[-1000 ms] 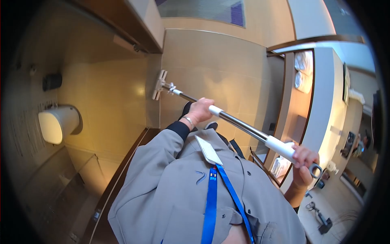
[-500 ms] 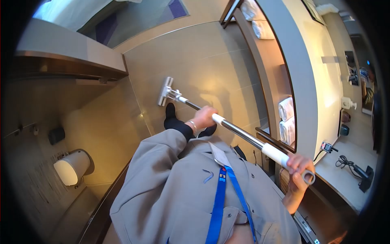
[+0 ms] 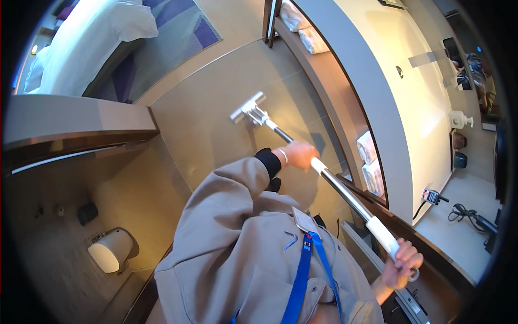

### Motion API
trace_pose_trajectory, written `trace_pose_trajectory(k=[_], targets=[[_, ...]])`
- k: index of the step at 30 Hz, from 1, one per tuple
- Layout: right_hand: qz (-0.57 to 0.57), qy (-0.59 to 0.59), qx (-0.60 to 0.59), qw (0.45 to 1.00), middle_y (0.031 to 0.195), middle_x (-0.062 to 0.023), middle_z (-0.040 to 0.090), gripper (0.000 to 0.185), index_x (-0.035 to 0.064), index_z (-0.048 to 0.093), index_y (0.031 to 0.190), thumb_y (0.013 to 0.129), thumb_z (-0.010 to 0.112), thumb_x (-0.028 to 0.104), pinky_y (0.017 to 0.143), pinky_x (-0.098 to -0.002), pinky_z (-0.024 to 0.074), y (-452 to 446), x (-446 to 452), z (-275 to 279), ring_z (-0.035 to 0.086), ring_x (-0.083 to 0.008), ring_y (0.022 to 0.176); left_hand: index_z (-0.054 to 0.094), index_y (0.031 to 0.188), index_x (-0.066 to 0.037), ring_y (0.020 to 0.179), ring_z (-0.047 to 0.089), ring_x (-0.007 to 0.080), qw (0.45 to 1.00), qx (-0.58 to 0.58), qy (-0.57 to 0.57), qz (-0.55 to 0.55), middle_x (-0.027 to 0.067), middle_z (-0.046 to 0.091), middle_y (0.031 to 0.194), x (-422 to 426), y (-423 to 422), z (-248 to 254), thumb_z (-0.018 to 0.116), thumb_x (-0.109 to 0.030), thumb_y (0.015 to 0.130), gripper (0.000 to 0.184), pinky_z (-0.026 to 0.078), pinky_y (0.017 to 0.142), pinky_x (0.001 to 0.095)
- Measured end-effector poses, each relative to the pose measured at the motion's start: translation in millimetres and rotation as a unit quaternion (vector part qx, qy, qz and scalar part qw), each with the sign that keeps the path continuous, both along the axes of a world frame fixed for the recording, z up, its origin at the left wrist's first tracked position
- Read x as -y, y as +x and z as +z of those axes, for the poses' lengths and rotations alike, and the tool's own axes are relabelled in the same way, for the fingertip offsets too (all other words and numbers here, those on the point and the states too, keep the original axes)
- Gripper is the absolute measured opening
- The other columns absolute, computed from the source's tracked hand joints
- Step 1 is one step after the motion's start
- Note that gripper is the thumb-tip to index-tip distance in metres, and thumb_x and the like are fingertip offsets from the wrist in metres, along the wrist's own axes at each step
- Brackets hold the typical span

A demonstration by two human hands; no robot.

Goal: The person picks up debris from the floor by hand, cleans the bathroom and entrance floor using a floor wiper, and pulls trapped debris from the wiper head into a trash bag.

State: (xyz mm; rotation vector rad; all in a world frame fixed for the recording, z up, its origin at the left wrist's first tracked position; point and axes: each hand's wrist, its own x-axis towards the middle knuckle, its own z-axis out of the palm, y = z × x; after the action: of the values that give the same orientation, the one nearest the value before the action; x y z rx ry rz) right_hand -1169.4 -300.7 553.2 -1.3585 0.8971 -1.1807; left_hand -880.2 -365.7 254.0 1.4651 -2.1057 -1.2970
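A sponge mop with a long steel and white pole (image 3: 345, 191) runs diagonally across the view. Its wide grey-white mop head (image 3: 249, 108) is over the tiled floor; whether it touches the tiles I cannot tell. Partway down the pole, my left hand (image 3: 300, 155), with a bracelet at the wrist, is wrapped around the shaft. My right hand (image 3: 401, 264) grips the white top end, just below a small hanging loop (image 3: 413, 275). A dark shoe (image 3: 274, 185) shows beneath my left sleeve.
White rolled towels (image 3: 371, 177) lie on a low wooden shelf (image 3: 329, 86) at the right. The counter (image 3: 431, 237) above holds a two-way radio (image 3: 430, 196) and a soap dispenser (image 3: 459, 120). At left are a wall edge (image 3: 81, 114) and a toilet (image 3: 110, 251); a bed (image 3: 91, 38) stands beyond.
The mop head has shifted right across the floor, away from my foot. Both hands keep their hold on the pole. My view has turned, bringing more of the bed into sight.
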Motion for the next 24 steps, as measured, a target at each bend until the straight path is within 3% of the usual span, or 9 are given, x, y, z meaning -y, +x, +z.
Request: trace_pose_trajectory(k=[2, 4, 6, 8, 10, 16, 18, 20, 24], targets=[[-0.026, 0.014, -0.005, 1.000, 0.072, -0.0013, 0.047, 0.034, 0.0138, 0.042, 0.075, 0.078, 0.070, 0.032, 0.098, -0.0447, 0.0361, 15, 15, -36, 0.053, -0.0201, 0.085, 0.063, 0.079, -0.014, 0.081, 0.064, 0.0299, 0.998, 0.051, 0.014, 0.024, 0.0085, 0.065, 0.079, 36, 39, 2, 0.063, -0.020, 0.071, 0.011, 0.050, 0.068, 0.0420], [-0.034, 0.012, -0.024, 0.999, 0.080, -0.0059, 0.054, 0.034, 0.0119, 0.045, 0.079, 0.078, 0.071, 0.034, 0.101, -0.0507, 0.0326, 47, 33, -85, 0.055, -0.0270, 0.099, 0.063, 0.081, -0.013, 0.086, 0.062, 0.0279, 0.991, 0.102, -0.024, 0.077, 0.0080, 0.064, 0.083, 69, 75, -44, 0.063, -0.020, 0.073, 0.011, 0.051, 0.071, 0.0416], [0.009, 0.017, -0.012, 1.000, 0.085, -0.0076, 0.057, 0.031, 0.0101, 0.047, 0.081, 0.078, 0.071, 0.029, 0.101, -0.0509, 0.0327, 88, 46, -130, 0.054, -0.0277, 0.101, 0.062, 0.082, -0.014, 0.092, 0.060, 0.0271, 0.977, 0.134, -0.045, 0.158, 0.0085, 0.062, 0.088, 88, 117, -76, 0.062, -0.017, 0.074, 0.008, 0.051, 0.076, 0.0403], [0.066, -0.011, -0.061, 0.996, 0.090, -0.0091, 0.058, 0.019, 0.0085, 0.048, 0.083, 0.080, 0.066, 0.014, 0.098, -0.0498, 0.0362, 127, 62, -156, 0.054, -0.0293, 0.104, 0.061, 0.084, -0.014, 0.101, 0.056, 0.0271, 0.965, 0.188, -0.063, 0.171, 0.0088, 0.059, 0.093, 105, 148, -108, 0.062, -0.013, 0.074, 0.010, 0.048, 0.083, 0.0394], [0.055, 0.052, -0.085, 0.993, 0.092, -0.0092, 0.056, 0.019, 0.0086, 0.047, 0.084, 0.079, 0.066, 0.009, 0.097, -0.0474, 0.0358, 145, 68, -186, 0.052, -0.0297, 0.108, 0.060, 0.086, -0.012, 0.108, 0.049, 0.0311, 0.957, 0.154, -0.070, 0.238, 0.0100, 0.056, 0.100, 104, 145, -114, 0.064, -0.012, 0.072, 0.015, 0.044, 0.091, 0.0391], [-0.008, 0.079, -0.004, 0.997, 0.091, -0.0078, 0.051, 0.022, 0.0094, 0.045, 0.085, 0.079, 0.066, 0.009, 0.098, -0.0448, 0.0327, 85, 42, -165, 0.049, -0.0237, 0.098, 0.059, 0.083, -0.009, 0.108, 0.047, 0.0348, 0.970, 0.105, -0.104, 0.192, 0.0140, 0.056, 0.097, 79, 81, -131, 0.068, -0.017, 0.068, 0.020, 0.041, 0.094, 0.0397], [-0.024, 0.090, -0.044, 0.995, 0.086, -0.0065, 0.049, 0.023, 0.0096, 0.045, 0.083, 0.077, 0.067, 0.009, 0.099, -0.0461, 0.0322, 46, 17, -141, 0.047, -0.0198, 0.087, 0.060, 0.081, -0.009, 0.100, 0.049, 0.0338, 0.983, 0.089, -0.086, 0.136, 0.0140, 0.056, 0.090, 56, 39, -111, 0.070, -0.022, 0.067, 0.022, 0.042, 0.088, 0.0398], [-0.039, 0.110, -0.068, 0.991, 0.084, -0.0060, 0.049, 0.026, 0.0098, 0.044, 0.081, 0.075, 0.069, 0.011, 0.098, -0.0461, 0.0324, 4, -17, -112, 0.047, -0.0209, 0.089, 0.060, 0.081, -0.010, 0.096, 0.050, 0.0329, 0.993, 0.083, -0.043, 0.065, 0.0129, 0.056, 0.088, 28, -7, -86, 0.070, -0.024, 0.067, 0.022, 0.043, 0.085, 0.0400], [-0.114, 0.094, -0.058, 0.987, 0.080, -0.0047, 0.047, 0.033, 0.0104, 0.042, 0.079, 0.073, 0.073, 0.019, 0.093, -0.0448, 0.0341, -99, -111, -66, 0.048, -0.0235, 0.088, 0.060, 0.080, -0.009, 0.089, 0.054, 0.0302, 0.994, -0.027, -0.104, 0.011, 0.0106, 0.057, 0.085, -64, -122, -60, 0.069, -0.024, 0.068, 0.021, 0.041, 0.084, 0.0387]])
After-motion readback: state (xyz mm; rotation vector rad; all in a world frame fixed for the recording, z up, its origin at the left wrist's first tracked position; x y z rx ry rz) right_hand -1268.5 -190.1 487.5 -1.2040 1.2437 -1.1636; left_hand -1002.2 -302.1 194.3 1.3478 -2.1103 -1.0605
